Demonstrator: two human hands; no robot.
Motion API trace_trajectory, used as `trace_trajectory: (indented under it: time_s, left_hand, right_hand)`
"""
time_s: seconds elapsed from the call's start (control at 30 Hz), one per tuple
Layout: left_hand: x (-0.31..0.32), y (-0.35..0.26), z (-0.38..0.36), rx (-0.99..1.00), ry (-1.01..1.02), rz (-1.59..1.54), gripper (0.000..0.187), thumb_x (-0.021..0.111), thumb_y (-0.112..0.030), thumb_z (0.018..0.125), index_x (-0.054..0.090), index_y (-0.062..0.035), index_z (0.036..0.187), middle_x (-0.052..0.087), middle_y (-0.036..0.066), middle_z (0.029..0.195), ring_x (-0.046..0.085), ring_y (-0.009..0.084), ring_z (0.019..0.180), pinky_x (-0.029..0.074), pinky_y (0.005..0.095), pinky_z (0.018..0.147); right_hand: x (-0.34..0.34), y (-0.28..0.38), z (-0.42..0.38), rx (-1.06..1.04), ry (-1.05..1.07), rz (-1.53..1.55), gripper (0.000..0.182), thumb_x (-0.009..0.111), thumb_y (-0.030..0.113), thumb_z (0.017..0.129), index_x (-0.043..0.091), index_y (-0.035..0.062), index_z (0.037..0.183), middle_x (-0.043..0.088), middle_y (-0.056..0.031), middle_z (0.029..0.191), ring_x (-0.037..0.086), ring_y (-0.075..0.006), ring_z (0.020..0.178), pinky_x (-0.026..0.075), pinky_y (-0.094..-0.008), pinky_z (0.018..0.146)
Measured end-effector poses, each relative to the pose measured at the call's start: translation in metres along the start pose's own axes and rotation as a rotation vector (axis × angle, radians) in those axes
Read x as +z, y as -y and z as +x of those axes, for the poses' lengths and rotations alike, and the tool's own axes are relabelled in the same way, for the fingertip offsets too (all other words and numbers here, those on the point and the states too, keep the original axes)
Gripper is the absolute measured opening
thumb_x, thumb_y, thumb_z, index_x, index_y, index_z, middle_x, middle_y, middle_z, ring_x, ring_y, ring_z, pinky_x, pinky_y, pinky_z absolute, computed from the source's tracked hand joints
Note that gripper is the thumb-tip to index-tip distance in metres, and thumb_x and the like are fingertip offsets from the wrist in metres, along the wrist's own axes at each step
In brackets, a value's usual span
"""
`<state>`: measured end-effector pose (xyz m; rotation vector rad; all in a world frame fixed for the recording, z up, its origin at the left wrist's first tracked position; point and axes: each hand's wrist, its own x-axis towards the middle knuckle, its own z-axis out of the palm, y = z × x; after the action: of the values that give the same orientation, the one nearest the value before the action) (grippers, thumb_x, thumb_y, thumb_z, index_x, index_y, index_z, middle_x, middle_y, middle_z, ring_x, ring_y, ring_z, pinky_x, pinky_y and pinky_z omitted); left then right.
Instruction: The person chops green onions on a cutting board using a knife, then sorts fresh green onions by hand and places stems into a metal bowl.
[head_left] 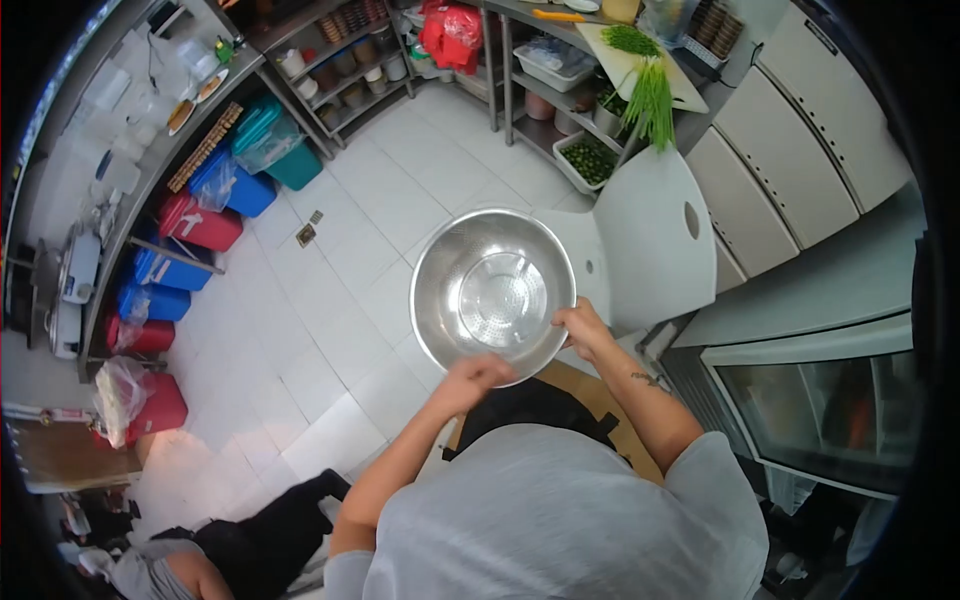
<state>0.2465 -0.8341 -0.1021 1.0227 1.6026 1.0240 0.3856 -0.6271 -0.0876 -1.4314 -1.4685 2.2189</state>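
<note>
A wide stainless steel colander [500,300], its base and wall dotted with small holes, is held out in front of my body above the floor. Nothing lies inside it; the bare bottom shines. My right hand [582,328] grips its right rim, thumb over the edge and the other fingers partly hidden beneath. At the near rim, my left hand [476,382] is slightly blurred, its fingers curled over the edge. Just beyond the colander's right side stands a white chair [655,240].
Long green stalks [652,100] hang off a cutting board [690,92] on the counter. Below sits a tub of small green fruit [587,163]. Blue and red bins [200,222] line the left counter. Another person [240,545] is at lower left; a glass-door fridge [820,400] stands right.
</note>
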Motion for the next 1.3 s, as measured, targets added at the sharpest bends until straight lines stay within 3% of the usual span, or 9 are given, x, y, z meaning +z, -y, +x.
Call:
trace_trajectory:
  time_s: [0.17, 0.27, 0.47, 0.63, 0.87, 1.07, 1.17, 1.23, 1.3]
  left_hand:
    - [-0.15, 0.108, 0.012, -0.348, -0.968, 0.469, 0.053, 0.071, -0.026, 0.086, 0.051, 0.0079, 0.121, 0.063, 0.019, 0.099, 0.063, 0.0337, 0.097, 0.051, 0.041, 0.088]
    - [-0.22, 0.098, 0.016, -0.657, -0.415, -0.553, 0.053, 0.066, -0.022, 0.087, 0.046, 0.0086, 0.126, 0.058, 0.023, 0.112, 0.063, 0.0329, 0.098, 0.059, 0.0406, 0.074]
    - [-0.314, 0.123, 0.04, -0.621, -0.763, -0.908, 0.043, 0.054, -0.005, 0.086, 0.045, 0.0129, 0.125, 0.062, 0.023, 0.107, 0.067, 0.0327, 0.084, 0.059, 0.0383, 0.056]
    - [-0.382, 0.155, 0.067, -0.77, -0.732, -0.47, 0.04, 0.052, -0.004, 0.083, 0.05, 0.0144, 0.118, 0.064, 0.023, 0.097, 0.067, 0.0346, 0.067, 0.055, 0.0401, 0.046]
    - [-0.506, 0.208, 0.171, -1.002, -0.361, -0.265, 0.023, 0.053, -0.017, 0.089, 0.06, 0.0034, 0.098, 0.065, 0.014, 0.082, 0.059, 0.0227, 0.06, 0.044, 0.0327, 0.05]
    - [-0.56, 0.178, 0.28, -0.907, -0.116, -0.06, 0.034, 0.057, -0.016, 0.088, 0.057, 0.0076, 0.112, 0.066, 0.017, 0.094, 0.067, 0.0251, 0.067, 0.053, 0.0341, 0.042]
    - [-0.574, 0.186, 0.336, -1.026, -0.056, -0.009, 0.035, 0.054, -0.013, 0.087, 0.052, 0.005, 0.117, 0.064, 0.015, 0.098, 0.067, 0.0259, 0.069, 0.059, 0.0338, 0.046]
    - [-0.577, 0.185, 0.372, -1.026, -0.018, 0.012, 0.034, 0.053, -0.012, 0.087, 0.052, 0.0054, 0.116, 0.065, 0.015, 0.097, 0.068, 0.0263, 0.068, 0.06, 0.0349, 0.047]
    - [-0.577, 0.184, 0.403, -1.024, -0.021, -0.019, 0.033, 0.051, -0.015, 0.088, 0.053, 0.006, 0.113, 0.066, 0.016, 0.095, 0.069, 0.0276, 0.065, 0.059, 0.0349, 0.045]
  right_hand:
    - [0.046, -0.021, 0.103, 0.112, 0.118, 0.196, 0.053, 0.054, -0.001, 0.07, 0.05, -0.0099, 0.122, 0.059, -0.021, 0.1, 0.064, -0.0338, 0.083, 0.059, -0.0477, 0.064]
    - [0.085, 0.006, 0.136, 0.144, 0.267, 0.193, 0.051, 0.057, 0.002, 0.074, 0.053, -0.0055, 0.124, 0.061, -0.0173, 0.105, 0.064, -0.0307, 0.089, 0.058, -0.0468, 0.073]
    - [0.162, 0.069, 0.188, 0.06, 0.613, -0.013, 0.076, 0.054, 0.049, 0.094, 0.032, -0.0018, 0.146, 0.039, -0.0243, 0.145, 0.035, -0.0331, 0.137, 0.036, -0.0455, 0.109]
    - [0.152, 0.032, 0.294, -0.134, 0.093, -0.497, 0.091, 0.041, 0.059, 0.096, 0.013, -0.0096, 0.149, 0.017, -0.0284, 0.156, 0.016, -0.0353, 0.147, 0.015, -0.0385, 0.12]
    - [0.043, -0.174, 0.351, 0.21, -1.081, -0.082, 0.083, 0.042, 0.052, 0.097, 0.025, -0.015, 0.143, 0.025, -0.0317, 0.152, 0.022, -0.0419, 0.143, 0.015, -0.0403, 0.12]
    - [0.015, -0.206, 0.291, 0.832, -1.476, -0.181, 0.091, 0.046, 0.056, 0.094, 0.018, -0.0128, 0.146, 0.018, -0.0368, 0.151, 0.022, -0.0469, 0.141, 0.021, -0.0534, 0.116]
    - [-0.053, -0.266, 0.349, 0.603, -1.922, 0.219, 0.092, 0.043, 0.06, 0.093, 0.017, -0.0094, 0.147, 0.018, -0.0356, 0.152, 0.023, -0.0463, 0.141, 0.022, -0.0584, 0.113]
    - [-0.091, -0.216, 0.382, 1.004, -1.657, 0.249, 0.093, 0.043, 0.06, 0.093, 0.014, -0.0113, 0.147, 0.02, -0.0356, 0.151, 0.023, -0.0458, 0.141, 0.023, -0.0621, 0.11]
    - [-0.114, -0.137, 0.416, 0.841, -1.611, 0.039, 0.097, 0.051, 0.06, 0.089, 0.018, -0.0111, 0.146, 0.014, -0.0313, 0.155, 0.017, -0.0439, 0.144, 0.024, -0.0635, 0.109]
